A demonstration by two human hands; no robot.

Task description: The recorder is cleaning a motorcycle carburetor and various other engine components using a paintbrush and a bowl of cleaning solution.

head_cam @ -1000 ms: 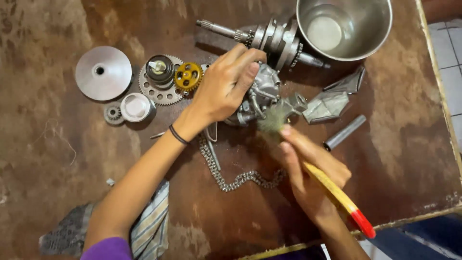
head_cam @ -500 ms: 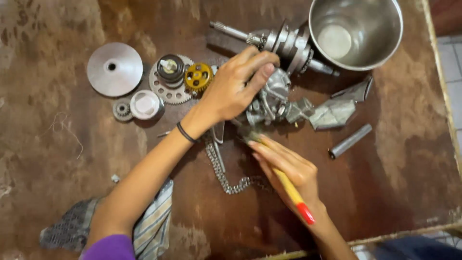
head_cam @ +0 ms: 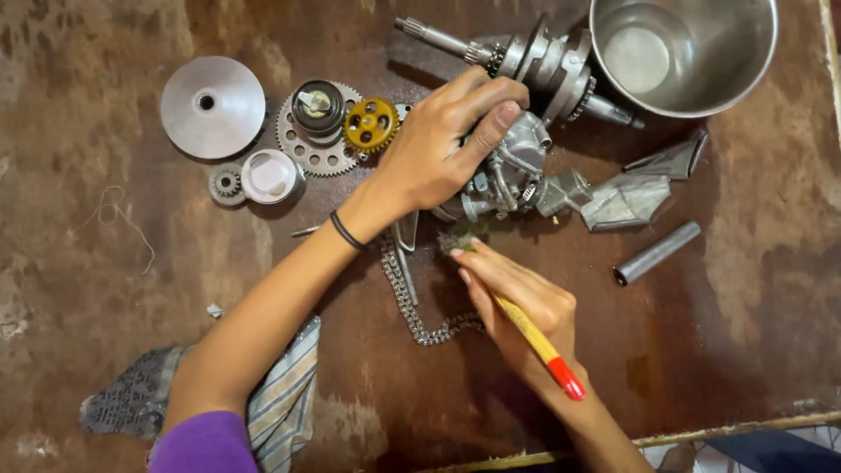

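Note:
My left hand [head_cam: 442,144] grips a grey metal carburetor [head_cam: 512,175] lying on the brown table [head_cam: 114,289], fingers curled over its top. My right hand [head_cam: 521,302] holds a brush with a yellow handle and red end [head_cam: 536,342]; its dirty bristle tip [head_cam: 455,241] sits at the carburetor's lower left side. A metal chain [head_cam: 412,302] lies on the table between my two forearms.
A crankshaft [head_cam: 534,57] and a steel bowl [head_cam: 753,61] lie at the back right. A silver pulley disc [head_cam: 213,107], gears [head_cam: 328,131], a yellow sprocket [head_cam: 371,124] and a small cup [head_cam: 270,175] sit at the left. A grey tube [head_cam: 657,252] lies to the right, a striped rag [head_cam: 280,403] under my left arm.
My right hand has moved left and in toward the carburetor, bringing the brush tip under its lower left side. My left hand keeps its hold; the view shifted slightly.

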